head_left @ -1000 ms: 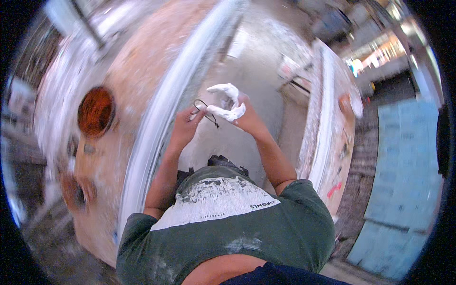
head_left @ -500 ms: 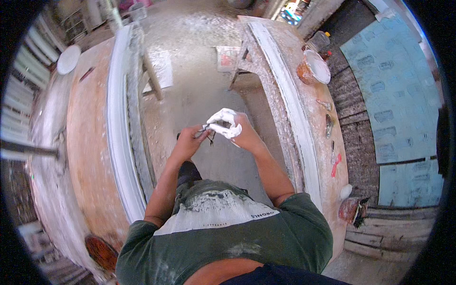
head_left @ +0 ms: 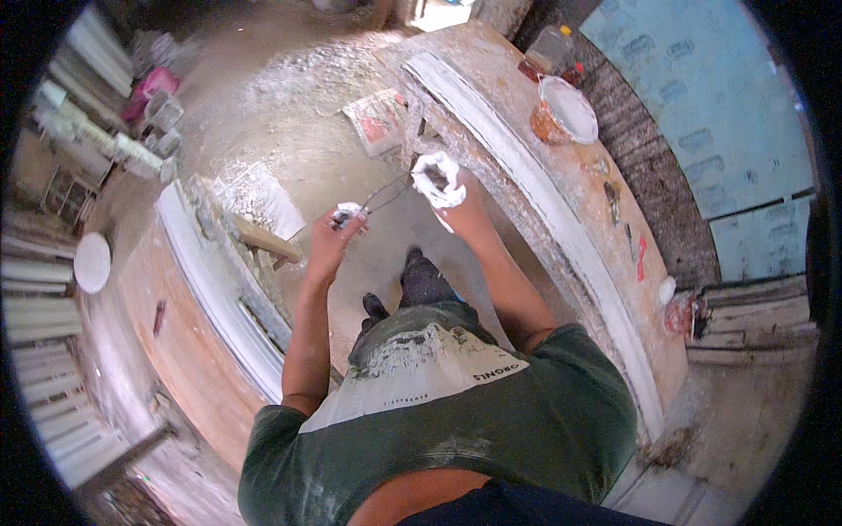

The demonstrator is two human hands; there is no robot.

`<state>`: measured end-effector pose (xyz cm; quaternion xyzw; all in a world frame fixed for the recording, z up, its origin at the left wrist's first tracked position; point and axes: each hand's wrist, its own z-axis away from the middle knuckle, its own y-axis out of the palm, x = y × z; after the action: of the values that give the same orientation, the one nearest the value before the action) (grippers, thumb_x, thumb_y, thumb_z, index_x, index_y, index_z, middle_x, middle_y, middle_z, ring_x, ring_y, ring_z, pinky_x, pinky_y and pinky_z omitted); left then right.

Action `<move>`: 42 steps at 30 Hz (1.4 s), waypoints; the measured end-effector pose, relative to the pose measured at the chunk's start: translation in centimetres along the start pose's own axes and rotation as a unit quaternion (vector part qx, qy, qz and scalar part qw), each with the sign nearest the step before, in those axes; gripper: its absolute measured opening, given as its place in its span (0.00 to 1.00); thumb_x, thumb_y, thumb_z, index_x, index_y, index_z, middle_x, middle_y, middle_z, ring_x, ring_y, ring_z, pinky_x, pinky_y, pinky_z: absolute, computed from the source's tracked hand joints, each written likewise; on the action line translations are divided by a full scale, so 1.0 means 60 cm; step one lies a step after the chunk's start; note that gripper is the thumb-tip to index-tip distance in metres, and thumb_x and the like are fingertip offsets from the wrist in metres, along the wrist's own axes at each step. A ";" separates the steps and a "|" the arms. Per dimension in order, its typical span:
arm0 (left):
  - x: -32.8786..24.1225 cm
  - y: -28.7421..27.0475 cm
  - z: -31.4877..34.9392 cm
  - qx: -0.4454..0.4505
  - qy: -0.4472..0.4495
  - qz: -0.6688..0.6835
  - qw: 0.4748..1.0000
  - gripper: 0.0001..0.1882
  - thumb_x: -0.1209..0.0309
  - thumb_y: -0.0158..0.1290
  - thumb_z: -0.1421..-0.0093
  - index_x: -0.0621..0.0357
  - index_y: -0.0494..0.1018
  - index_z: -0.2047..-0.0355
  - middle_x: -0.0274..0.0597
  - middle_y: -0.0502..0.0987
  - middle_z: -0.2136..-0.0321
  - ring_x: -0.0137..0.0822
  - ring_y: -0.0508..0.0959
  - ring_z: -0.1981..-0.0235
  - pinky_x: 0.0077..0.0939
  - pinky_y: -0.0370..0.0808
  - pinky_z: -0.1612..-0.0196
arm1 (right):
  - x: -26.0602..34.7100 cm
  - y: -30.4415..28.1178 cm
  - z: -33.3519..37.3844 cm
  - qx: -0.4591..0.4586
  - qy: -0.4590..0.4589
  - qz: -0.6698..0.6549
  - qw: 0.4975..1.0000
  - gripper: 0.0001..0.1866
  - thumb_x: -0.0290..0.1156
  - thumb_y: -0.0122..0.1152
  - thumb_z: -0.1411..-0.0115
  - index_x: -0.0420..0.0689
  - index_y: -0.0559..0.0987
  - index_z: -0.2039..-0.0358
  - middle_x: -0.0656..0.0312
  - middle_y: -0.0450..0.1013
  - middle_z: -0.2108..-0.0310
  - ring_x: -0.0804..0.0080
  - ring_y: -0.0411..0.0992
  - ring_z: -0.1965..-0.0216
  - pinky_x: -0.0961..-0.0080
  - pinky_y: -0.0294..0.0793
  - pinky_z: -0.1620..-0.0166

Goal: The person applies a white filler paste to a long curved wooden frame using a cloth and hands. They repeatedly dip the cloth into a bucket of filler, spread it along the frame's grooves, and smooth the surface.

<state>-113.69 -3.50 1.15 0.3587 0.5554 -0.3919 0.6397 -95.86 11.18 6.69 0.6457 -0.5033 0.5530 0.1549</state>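
My left hand [head_left: 340, 226], with white paste on its fingers, is closed on one end of a thin dark wire [head_left: 387, 191]. The wire spans the gap to my right hand [head_left: 443, 188], whose fingers curl in a ring and pinch its other end. Wet white plaster-like paste thickly coats the right fingers and thumb. Both hands are held in front of me over the floor, between two long white mouldings: the left moulding [head_left: 215, 280] and the right moulding [head_left: 517, 167], each lying along a wooden bench.
On the right bench [head_left: 645, 351] stand an orange-sided bucket [head_left: 566, 112] with white residue, a yellow-capped jug [head_left: 553, 48], and a red tool [head_left: 641, 259]. A white-dusted sheet [head_left: 260, 200] and a printed sack [head_left: 377, 121] lie on the floor. A white disc [head_left: 92, 263] is at left.
My hands have drawn apart, the right moving farther forward, and the wire now stretches between them. The view has turned, and my feet show below the hands.
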 end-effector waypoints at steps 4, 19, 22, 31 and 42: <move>0.001 -0.014 -0.108 -0.028 -0.042 0.018 0.999 0.06 0.72 0.54 0.43 0.62 0.74 0.69 0.33 0.74 0.77 0.24 0.72 0.74 0.19 0.67 0.68 | -0.058 0.029 -0.081 -0.026 -0.001 0.013 1.000 0.06 0.22 0.59 0.49 0.40 0.73 0.70 0.57 0.72 0.73 0.69 0.72 0.71 0.76 0.70 0.65; -0.039 0.045 -0.704 0.085 -0.060 -0.103 0.989 0.11 0.66 0.56 0.44 0.63 0.74 0.70 0.34 0.74 0.77 0.24 0.71 0.75 0.20 0.68 0.68 | -0.434 0.006 -0.473 -0.026 0.125 0.177 0.976 0.07 0.30 0.59 0.48 0.45 0.80 0.68 0.48 0.72 0.68 0.52 0.71 0.63 0.64 0.69 0.59; -0.014 0.067 -0.805 0.115 -0.082 -0.114 0.983 0.12 0.65 0.57 0.45 0.64 0.75 0.71 0.36 0.75 0.79 0.24 0.71 0.76 0.21 0.67 0.70 | -0.473 -0.007 -0.535 -0.016 0.179 0.199 0.963 0.16 0.32 0.62 0.52 0.39 0.76 0.63 0.42 0.69 0.61 0.47 0.68 0.59 0.60 0.68 0.55; 0.041 0.141 -1.102 0.242 -0.083 -0.203 0.945 0.14 0.62 0.56 0.44 0.64 0.75 0.69 0.39 0.77 0.75 0.27 0.75 0.74 0.24 0.73 0.70 | -0.672 -0.008 -0.735 0.122 0.290 0.403 0.860 0.25 0.40 0.64 0.57 0.39 0.76 0.58 0.46 0.72 0.56 0.49 0.71 0.53 0.60 0.71 0.51; 0.182 0.108 -1.252 0.477 -0.011 -0.322 0.818 0.20 0.57 0.58 0.49 0.64 0.75 0.68 0.53 0.78 0.74 0.46 0.78 0.70 0.38 0.71 0.65 | -0.665 0.055 -0.790 0.232 0.427 0.446 0.752 0.25 0.43 0.59 0.52 0.44 0.74 0.54 0.47 0.68 0.49 0.51 0.69 0.50 0.54 0.71 0.53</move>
<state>-139.31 65.36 -18.96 0.4150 0.3762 -0.7953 0.2318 -120.33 64.66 -13.08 0.0606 -0.4725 0.8768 -0.0653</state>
